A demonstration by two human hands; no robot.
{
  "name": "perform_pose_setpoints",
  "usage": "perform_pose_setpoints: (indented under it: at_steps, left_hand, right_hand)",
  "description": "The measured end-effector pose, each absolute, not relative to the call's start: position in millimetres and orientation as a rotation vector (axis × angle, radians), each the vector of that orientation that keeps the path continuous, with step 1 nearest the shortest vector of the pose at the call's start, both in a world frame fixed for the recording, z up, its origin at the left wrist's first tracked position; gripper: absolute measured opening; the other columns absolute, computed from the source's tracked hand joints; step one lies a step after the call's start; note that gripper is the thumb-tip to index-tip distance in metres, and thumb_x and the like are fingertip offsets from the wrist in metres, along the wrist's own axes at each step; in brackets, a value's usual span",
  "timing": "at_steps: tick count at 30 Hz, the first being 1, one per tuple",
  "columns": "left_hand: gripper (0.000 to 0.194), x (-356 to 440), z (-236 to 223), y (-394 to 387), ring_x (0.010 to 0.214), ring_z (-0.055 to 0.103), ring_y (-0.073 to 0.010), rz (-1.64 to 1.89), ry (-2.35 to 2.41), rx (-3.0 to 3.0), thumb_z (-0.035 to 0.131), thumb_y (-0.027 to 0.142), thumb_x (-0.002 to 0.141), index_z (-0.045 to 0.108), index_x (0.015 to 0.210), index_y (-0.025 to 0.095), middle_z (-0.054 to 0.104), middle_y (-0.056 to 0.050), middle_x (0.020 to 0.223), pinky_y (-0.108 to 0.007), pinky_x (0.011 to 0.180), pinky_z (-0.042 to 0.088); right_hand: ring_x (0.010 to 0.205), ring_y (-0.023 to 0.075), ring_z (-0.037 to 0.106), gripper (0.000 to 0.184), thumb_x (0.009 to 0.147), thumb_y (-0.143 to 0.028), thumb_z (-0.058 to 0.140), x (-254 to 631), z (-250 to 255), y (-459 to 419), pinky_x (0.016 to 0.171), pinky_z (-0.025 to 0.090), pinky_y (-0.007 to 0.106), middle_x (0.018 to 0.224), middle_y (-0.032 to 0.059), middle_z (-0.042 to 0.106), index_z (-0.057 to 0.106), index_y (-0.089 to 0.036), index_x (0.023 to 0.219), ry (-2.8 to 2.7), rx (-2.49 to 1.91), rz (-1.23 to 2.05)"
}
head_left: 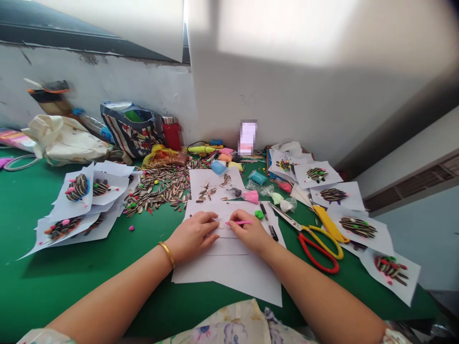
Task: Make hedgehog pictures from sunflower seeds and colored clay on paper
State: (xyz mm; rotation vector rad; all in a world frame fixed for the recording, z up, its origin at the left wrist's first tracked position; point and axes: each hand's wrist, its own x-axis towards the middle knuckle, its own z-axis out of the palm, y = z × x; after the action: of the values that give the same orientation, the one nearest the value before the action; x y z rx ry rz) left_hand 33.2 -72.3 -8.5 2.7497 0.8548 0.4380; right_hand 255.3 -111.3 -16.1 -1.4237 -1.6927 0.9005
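Observation:
My right hand [249,232] pinches a slim pink stick tool [244,222], its tip low over a white paper sheet [229,246]. Small pale bits, too small to make out, lie between my hands. My left hand [199,234] rests on the same sheet with its fingers stretched out and apart, holding nothing that I can see. Beside my right hand are a lump of green clay [258,214] and a black pen [269,222]. Another white sheet [199,179] just beyond carries several sunflower seeds [207,192].
Striped seeds [158,188] form a pile at the back left. Sheets with seed-and-clay figures lie left [77,188] and right [358,227]. Large scissors [304,234] and a yellow cutter [328,223] lie right. Clay packets [257,178], a red bottle [171,134] and a phone [247,137] stand behind.

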Motion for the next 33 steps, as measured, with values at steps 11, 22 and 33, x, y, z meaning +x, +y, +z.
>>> perform_pose_setpoints:
  at_steps: [11, 22, 33]
  left_hand:
    - [0.029, 35.8, -9.0, -70.8, 0.108, 0.058, -0.0232, 0.486, 0.89, 2.64, 0.051, 0.034, 0.094, 0.069, 0.114, 0.024, 0.058, -0.009, 0.129, -0.042, 0.097, 0.048]
    - [0.029, 36.7, -7.9, -69.3, 0.107, 0.058, -0.0227, 0.449, 0.888, 2.595, 0.049, 0.032, 0.095, 0.07, 0.115, 0.026, 0.055, -0.009, 0.134, -0.043, 0.098, 0.046]
    - [0.032, 35.0, -11.9, -65.4, 0.116, 0.056, -0.0245, 0.508, 0.893, 2.587, 0.046, 0.029, 0.096, 0.068, 0.118, 0.024, 0.057, -0.009, 0.133, -0.043, 0.102, 0.045]
  right_hand:
    - [0.074, 0.0148, 0.055, 0.011, 0.087, -0.029, 0.054, 254.4, -13.4, -111.9, 0.068, 0.041, 0.026, 0.077, -0.0021, 0.061, 0.058, -0.022, 0.08, -1.703, -1.43, 0.892]
    - [0.073, 0.0143, 0.054, 0.011, 0.087, -0.029, 0.054, 254.0, -13.4, -111.9, 0.067, 0.04, 0.026, 0.077, -0.0026, 0.06, 0.058, -0.022, 0.081, -1.692, -1.441, 0.898]
    - [0.073, 0.0149, 0.055, 0.009, 0.086, -0.028, 0.054, 253.6, -15.0, -111.5, 0.067, 0.042, 0.026, 0.077, -0.0021, 0.061, 0.057, -0.022, 0.08, -1.691, -1.433, 0.89]
